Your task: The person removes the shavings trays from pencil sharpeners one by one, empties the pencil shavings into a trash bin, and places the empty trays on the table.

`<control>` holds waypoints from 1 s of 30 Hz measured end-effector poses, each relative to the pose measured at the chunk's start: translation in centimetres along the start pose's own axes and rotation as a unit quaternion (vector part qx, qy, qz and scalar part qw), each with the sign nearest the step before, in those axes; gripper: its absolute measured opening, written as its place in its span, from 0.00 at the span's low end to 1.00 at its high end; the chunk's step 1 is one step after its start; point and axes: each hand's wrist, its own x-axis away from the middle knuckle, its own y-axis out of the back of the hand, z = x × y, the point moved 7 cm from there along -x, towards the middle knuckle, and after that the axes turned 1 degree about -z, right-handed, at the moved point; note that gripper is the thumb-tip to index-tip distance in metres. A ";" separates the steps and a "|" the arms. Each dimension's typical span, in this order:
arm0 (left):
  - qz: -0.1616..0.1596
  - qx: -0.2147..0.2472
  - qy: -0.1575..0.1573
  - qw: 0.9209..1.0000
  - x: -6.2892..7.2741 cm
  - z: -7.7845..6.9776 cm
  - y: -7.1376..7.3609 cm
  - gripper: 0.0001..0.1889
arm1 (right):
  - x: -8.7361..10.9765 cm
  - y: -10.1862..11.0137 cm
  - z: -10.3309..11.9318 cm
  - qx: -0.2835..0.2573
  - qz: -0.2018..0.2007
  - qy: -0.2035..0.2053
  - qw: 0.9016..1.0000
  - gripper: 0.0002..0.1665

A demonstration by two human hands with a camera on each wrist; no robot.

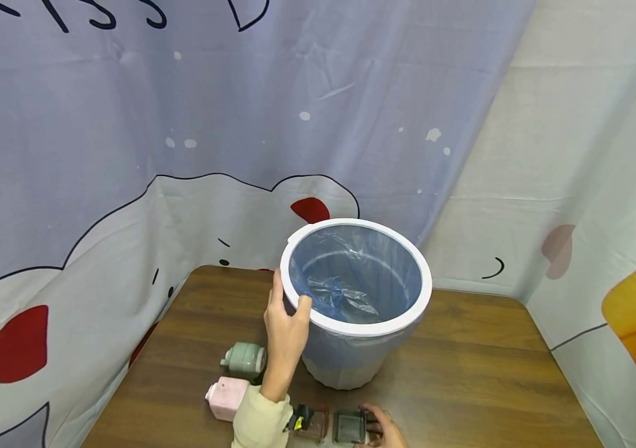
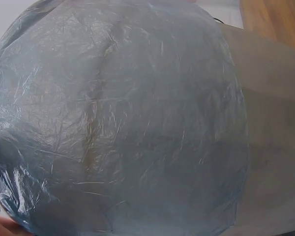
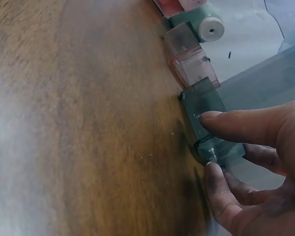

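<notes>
A trash bin with a white rim [image 1: 407,316] stands upright on the wooden table, lined with a thin bluish plastic bag [image 1: 346,292]. My left hand [image 1: 286,333] holds it at the rim's near left side, thumb by the top edge. In the left wrist view the bin's bagged side [image 2: 137,118] fills most of the picture. Below the bin, my right hand [image 1: 388,430] pinches a small clear dark green box [image 1: 350,427] between thumb and fingers. The right wrist view shows that hand's thumb [image 3: 236,125] on the box's face. The box appears to be on the table.
Beside the green box is a clear brownish box [image 3: 189,56], partly behind my left wrist in the head view. A green container [image 1: 245,359] and a pink container [image 1: 226,397] lie to the left. A printed curtain [image 1: 239,124] hangs behind the table [image 1: 475,373].
</notes>
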 end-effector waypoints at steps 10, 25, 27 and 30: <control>0.001 -0.005 0.007 1.000 0.0 0.0 -0.1 0.38 | 0.1 0.2 -0.3 0.017 -0.020 -0.054 0.998 0.40; -0.003 -0.006 0.008 1.000 -0.2 0.0 -0.2 0.39 | 0.4 0.5 -0.5 0.072 -0.073 -0.039 0.994 0.41; -0.004 -0.008 0.008 1.000 -0.2 0.0 -0.2 0.39 | 0.4 0.5 -0.7 0.079 -0.078 -0.039 0.993 0.41; 0.000 -0.005 0.007 1.000 -0.3 0.0 -0.3 0.39 | 0.4 0.6 -0.8 0.081 -0.087 -0.038 0.992 0.42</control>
